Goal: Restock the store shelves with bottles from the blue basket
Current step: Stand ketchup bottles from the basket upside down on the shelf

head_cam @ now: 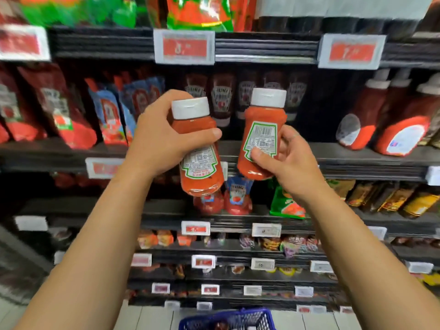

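Note:
I hold two red ketchup bottles with white caps up in front of the shelves. My left hand [157,136] grips the left ketchup bottle [201,172] round its upper body, tilted slightly. My right hand [288,160] pinches the right ketchup bottle [264,120] at its lower label, upright, barcode label facing me. Both bottles hover in front of the middle shelf [357,160], where dark ketchup bottles [221,96] stand at the back. The blue basket [228,319] sits on the floor at the bottom edge, between my arms.
Red sauce pouches [59,108] fill the middle shelf's left side, large ketchup bottles [402,122] its right. Price tags [184,47] hang on the shelf edges. Lower shelves hold small pouches [238,196], a green packet [285,206] and dark packets [392,196].

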### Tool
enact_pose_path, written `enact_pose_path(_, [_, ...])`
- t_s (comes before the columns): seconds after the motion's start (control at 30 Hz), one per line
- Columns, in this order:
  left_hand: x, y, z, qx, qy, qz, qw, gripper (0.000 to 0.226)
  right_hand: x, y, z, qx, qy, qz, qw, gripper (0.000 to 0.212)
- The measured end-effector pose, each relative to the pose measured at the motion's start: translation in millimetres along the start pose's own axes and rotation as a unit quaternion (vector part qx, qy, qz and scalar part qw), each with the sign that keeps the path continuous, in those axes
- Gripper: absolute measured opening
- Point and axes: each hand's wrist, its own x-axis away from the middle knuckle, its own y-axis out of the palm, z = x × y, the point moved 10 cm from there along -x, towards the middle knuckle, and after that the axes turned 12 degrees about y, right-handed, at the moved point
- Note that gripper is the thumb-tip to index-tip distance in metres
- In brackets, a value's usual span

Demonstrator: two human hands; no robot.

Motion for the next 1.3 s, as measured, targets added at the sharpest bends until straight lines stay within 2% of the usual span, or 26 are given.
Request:
enact_pose_path(0.13, [-22, -4, -20, 0.001, 0.003, -0.020, 1.000, 0.053, -49, -13, -4, 0.075, -0.001, 0.083, 0.994, 0.042])
enact_pose_path(0.23, [-34, 0, -35, 0.002, -0.012, -0.019, 1.000, 0.053, -80, -25, 9, 0.130, 0.036, 0.131, 0.982, 0.039])
enact_pose_path(0.4, [-47, 18, -54, 0.033, -0.043, -0.018, 0.998, 0.060, -113, -35, 24, 0.164, 0.076, 0.141, 0.973, 0.043])
enact_pose_path(0.53, [-50, 30, -65, 0.081, -0.077, 0.021, 0.993, 0.064, -114, -47, 23, 0.296, 0.090, 0.177, 0.934, 0.044])
enact_pose_path(0.6, [-50, 35, -71, 0.112, -0.102, 0.038, 0.988, 0.069, -93, -57, 10, 0.317, 0.045, 0.236, 0.918, 0.055])
enact_pose_path(0.67, [-49, 37, -76, 0.137, -0.117, 0.056, 0.982, 0.071, -52, -57, -11, 0.233, -0.075, 0.276, 0.929, 0.052])
enact_pose_path(0.7, [-49, 38, -78, 0.148, -0.123, 0.063, 0.979, 0.070, -34, -48, -14, 0.176, -0.118, 0.257, 0.943, 0.048])
enact_pose_path(0.73, [-47, 40, -79, 0.163, -0.131, 0.068, 0.976, 0.069, -23, -35, -10, 0.126, -0.127, 0.206, 0.962, 0.049])
enact_pose_path(0.8, [-43, 46, -81, 0.199, -0.150, 0.071, 0.966, 0.064, -20, 5, 4, 0.068, -0.072, 0.061, 0.993, 0.065])
enact_pose_path(0.87, [-38, 55, -83, 0.234, -0.172, 0.071, 0.954, 0.054, -25, 32, 13, 0.045, -0.029, -0.024, 0.998, 0.082])
enact_pose_path(0.9, [-36, 59, -83, 0.247, -0.180, 0.069, 0.950, 0.047, -30, 37, 12, 0.052, -0.024, -0.028, 0.998, 0.084])
enact_pose_path(0.97, [-31, 65, -86, 0.262, -0.193, 0.069, 0.943, 0.040, -39, 35, 5, 0.086, -0.025, 0.016, 0.996, 0.077])
enact_pose_path(1.07, [-26, 64, -95, 0.299, -0.209, 0.063, 0.929, 0.050, -50, 25, -7, 0.081, -0.031, 0.052, 0.995, 0.063])
enact_pose_path(1.17, [-24, 58, -103, 0.326, -0.198, 0.026, 0.924, 0.067, -63, 19, -27, 0.078, -0.045, 0.051, 0.995, 0.070])
enact_pose_path(1.23, [-23, 56, -106, 0.323, -0.183, -0.004, 0.929, 0.068, -72, 12, -46, 0.045, -0.068, 0.068, 0.994, 0.071])
enact_pose_path(1.3, [-23, 60, -105, 0.303, -0.162, -0.034, 0.939, 0.064, -79, 10, -66, 0.040, -0.102, 0.090, 0.990, 0.056])
